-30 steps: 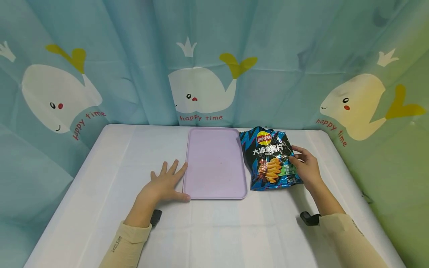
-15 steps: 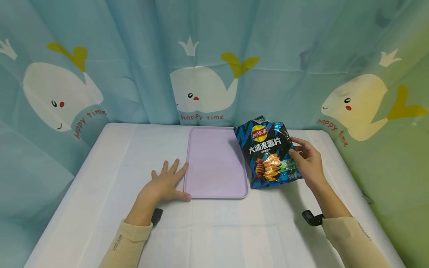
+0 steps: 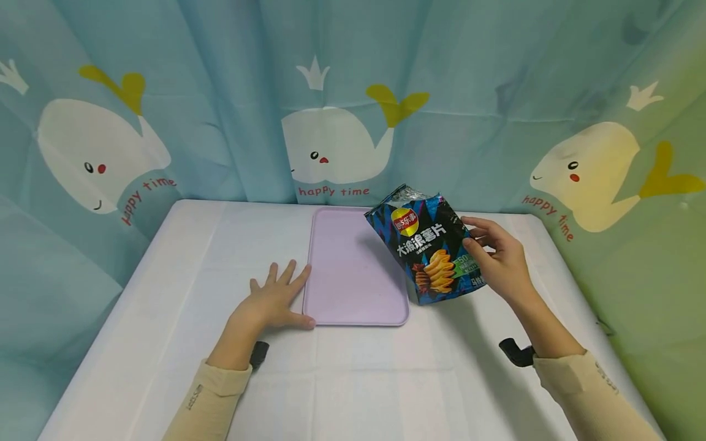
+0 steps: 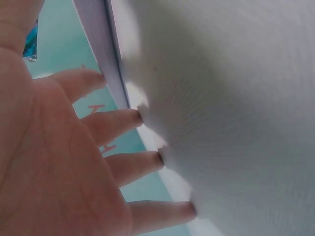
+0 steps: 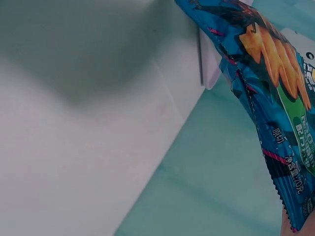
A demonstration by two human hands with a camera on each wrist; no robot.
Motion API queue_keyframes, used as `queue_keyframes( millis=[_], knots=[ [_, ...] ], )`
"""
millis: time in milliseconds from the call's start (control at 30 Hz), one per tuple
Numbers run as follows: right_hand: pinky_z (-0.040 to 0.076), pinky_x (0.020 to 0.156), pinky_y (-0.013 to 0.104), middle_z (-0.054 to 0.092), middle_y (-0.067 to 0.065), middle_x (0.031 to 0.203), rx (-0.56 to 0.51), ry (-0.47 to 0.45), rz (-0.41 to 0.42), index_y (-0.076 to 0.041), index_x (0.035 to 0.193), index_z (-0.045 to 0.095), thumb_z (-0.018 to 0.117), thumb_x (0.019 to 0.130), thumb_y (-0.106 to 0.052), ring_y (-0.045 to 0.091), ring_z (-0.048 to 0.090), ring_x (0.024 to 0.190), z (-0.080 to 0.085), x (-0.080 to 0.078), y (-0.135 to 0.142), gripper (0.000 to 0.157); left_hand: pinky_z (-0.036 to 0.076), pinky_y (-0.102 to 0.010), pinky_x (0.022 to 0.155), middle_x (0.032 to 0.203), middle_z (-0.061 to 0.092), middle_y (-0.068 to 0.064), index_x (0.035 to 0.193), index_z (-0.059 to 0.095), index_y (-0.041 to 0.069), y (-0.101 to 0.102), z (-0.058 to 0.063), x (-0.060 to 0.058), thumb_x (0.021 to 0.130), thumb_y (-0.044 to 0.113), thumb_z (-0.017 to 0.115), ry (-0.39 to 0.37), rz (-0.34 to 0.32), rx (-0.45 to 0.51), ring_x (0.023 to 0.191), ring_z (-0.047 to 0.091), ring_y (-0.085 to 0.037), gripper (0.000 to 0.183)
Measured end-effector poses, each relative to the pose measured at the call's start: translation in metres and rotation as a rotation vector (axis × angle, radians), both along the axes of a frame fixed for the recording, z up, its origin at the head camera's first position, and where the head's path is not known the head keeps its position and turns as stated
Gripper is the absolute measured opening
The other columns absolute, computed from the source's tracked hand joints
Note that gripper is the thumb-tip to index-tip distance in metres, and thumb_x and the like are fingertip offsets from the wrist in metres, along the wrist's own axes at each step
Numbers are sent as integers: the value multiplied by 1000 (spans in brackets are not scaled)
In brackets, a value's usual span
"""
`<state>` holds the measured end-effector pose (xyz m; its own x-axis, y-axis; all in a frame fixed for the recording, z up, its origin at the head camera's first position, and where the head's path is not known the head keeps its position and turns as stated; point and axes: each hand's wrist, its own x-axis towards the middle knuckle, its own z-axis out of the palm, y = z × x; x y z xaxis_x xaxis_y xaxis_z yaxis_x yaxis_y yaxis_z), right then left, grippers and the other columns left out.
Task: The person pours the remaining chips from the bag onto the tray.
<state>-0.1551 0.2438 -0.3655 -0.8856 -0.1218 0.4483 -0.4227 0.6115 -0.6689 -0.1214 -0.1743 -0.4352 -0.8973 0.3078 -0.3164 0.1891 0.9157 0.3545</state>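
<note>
My right hand (image 3: 499, 260) pinches the right edge of a blue and black bag of potato chips (image 3: 421, 251), thumb on the printed front. The bag is tilted to the left, its torn top showing the silver lining. It is raised from the table and overlaps the right side of a lilac tray (image 3: 347, 269). In the right wrist view the lower end of the chip bag (image 5: 275, 98) shows, with most of that hand hidden. My left hand (image 3: 267, 306) lies with spread, straight fingers at the tray's left edge, thumb at its near left corner.
A white cloth covers the table (image 3: 353, 392). Behind and on both sides hangs a blue-green curtain (image 3: 231, 73) printed with whales. A black camera mount (image 3: 517, 353) sits at the right wrist.
My right hand has lifted the chip bag and moved it left over the tray's right side, tilting its open top leftward. The left hand and tray have stayed in place.
</note>
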Motion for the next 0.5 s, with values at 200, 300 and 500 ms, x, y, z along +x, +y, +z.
queue_keyframes(
  millis=[200, 300, 500],
  knots=[
    [47, 63, 8, 69, 13, 103, 48, 72, 60, -13, 130, 66, 67, 93, -1, -6, 58, 83, 11, -2, -8, 39, 8, -83, 104, 166, 9, -23, 161, 18, 17, 1, 2, 0, 71, 65, 78, -8, 6, -7, 148, 0, -56, 118],
    [48, 67, 7, 71, 12, 106, 61, 94, 87, -13, 129, 67, 67, 92, 1, -6, 59, 85, 16, -4, -11, 40, 7, -83, 104, 166, 9, -22, 161, 18, 18, 2, 2, 0, 71, 66, 78, -11, 10, -12, 148, -1, -55, 119],
    [50, 72, 7, 72, 9, 105, 112, 117, 137, -13, 127, 69, 67, 91, 3, 1, 63, 85, 24, -10, -18, 39, 6, -83, 104, 166, 8, -21, 161, 18, 20, 2, 2, 0, 70, 67, 78, -26, 27, -28, 148, -3, -54, 119]
  ],
)
